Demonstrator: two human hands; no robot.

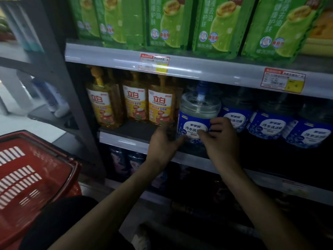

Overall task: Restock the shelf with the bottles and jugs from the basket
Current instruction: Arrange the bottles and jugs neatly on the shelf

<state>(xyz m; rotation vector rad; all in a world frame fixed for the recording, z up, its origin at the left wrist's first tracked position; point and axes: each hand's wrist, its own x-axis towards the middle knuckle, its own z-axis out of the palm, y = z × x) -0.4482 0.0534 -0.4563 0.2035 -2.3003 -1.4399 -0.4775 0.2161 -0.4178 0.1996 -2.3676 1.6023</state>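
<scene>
The grey metal shop shelf is found well stocked. Large green jugs are ranged on the tier above. On the middle tier, yellow pump bottles are stood towards the left end, with a row of dark blue-labelled jugs running to the right. The red slotted plastic basket is set low at the left, well apart from the shelf's front edge. No bottle or jug is seen in the portion in view, but much of it is cut off by the frame, so what is left to stock cannot be settled. The clear plastic jug with a blue label and blue cap is placed at the front edge of the middle tier, between the yellow pump bottles and the row of like jugs, just beside both. It is stood upright, its long axis vertical, cap uppermost, label turned outward over the front edge. Placement of this jug is judged all but complete, with only squaring-up and release outstanding. The left hand is cupped round the jug's left flank, thumb laid across the lower front. The right hand is set on the label with fingers bent against it. Both hands are blurred, and firmness of grip cannot be told.
</scene>
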